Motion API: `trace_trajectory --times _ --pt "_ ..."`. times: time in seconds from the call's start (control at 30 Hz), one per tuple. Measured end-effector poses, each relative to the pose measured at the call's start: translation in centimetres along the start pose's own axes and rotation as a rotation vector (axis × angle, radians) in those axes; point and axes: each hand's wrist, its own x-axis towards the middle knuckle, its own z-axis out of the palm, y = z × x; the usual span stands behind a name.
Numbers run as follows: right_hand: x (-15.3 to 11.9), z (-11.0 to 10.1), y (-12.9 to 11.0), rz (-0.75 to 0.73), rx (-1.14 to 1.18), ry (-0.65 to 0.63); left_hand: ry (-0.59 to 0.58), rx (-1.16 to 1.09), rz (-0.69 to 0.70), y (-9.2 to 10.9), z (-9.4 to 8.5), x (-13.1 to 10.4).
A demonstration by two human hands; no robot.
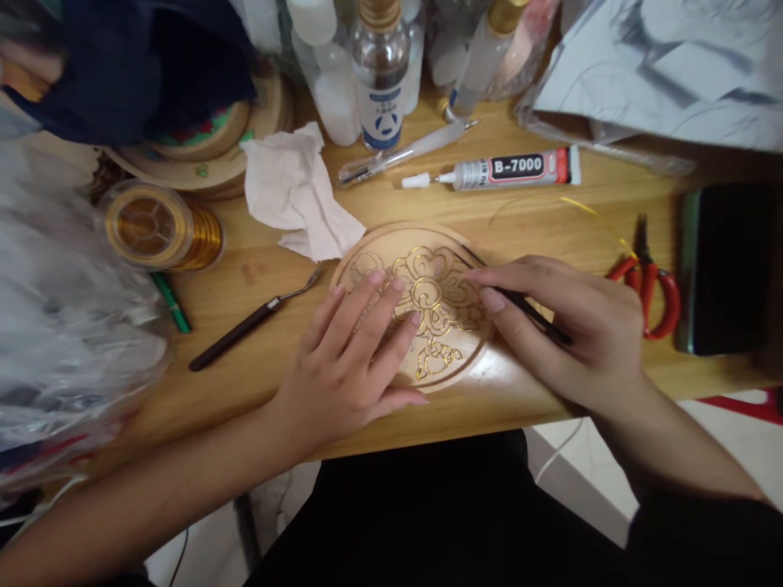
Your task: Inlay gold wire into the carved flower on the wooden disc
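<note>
A round wooden plaque (456,359) lies near the table's front edge, bearing a flower pattern (426,291) outlined partly in gold wire. My left hand (351,363) rests on its left side, fingers stretched out and slightly apart, holding nothing. In my right hand (568,326) are slim black tweezers (517,300), pinched between thumb and fingers. Their tips point up and left over the plaque's upper right part. Whether anything is between the tips is too small to tell. My left hand hides some of the pattern.
Left of the plaque lie a dark-handled spatula (238,333), a gold wire spool (160,227) and crumpled tissue (294,191). Behind are a B-7000 glue tube (517,169), a pen (409,152) and bottles (382,81). Red-handled pliers (645,285) and a phone (725,269) are at right.
</note>
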Motion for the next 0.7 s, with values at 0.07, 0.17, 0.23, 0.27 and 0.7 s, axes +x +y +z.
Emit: trace_trajectory --times 0.07,0.17,0.23,0.27,0.7 --pt "-0.01 -0.01 -0.04 0.005 -0.014 0.002 -0.004 0.013 0.015 -0.03 0.02 -0.02" --pt "-0.1 -0.1 -0.14 0.032 0.022 0.019 0.002 0.018 0.018 -0.11 0.02 -0.04" --pt "-0.18 -0.14 -0.19 0.104 0.128 0.033 0.015 0.026 0.013 -0.13 0.02 -0.05" --pt "-0.22 -0.13 -0.19 0.148 0.198 0.038 0.027 0.031 0.011 -0.13 0.02 -0.06" --pt "-0.92 0.08 -0.26 0.041 -0.134 -0.102 0.143 -0.024 0.008 0.24 -0.02 -0.21"
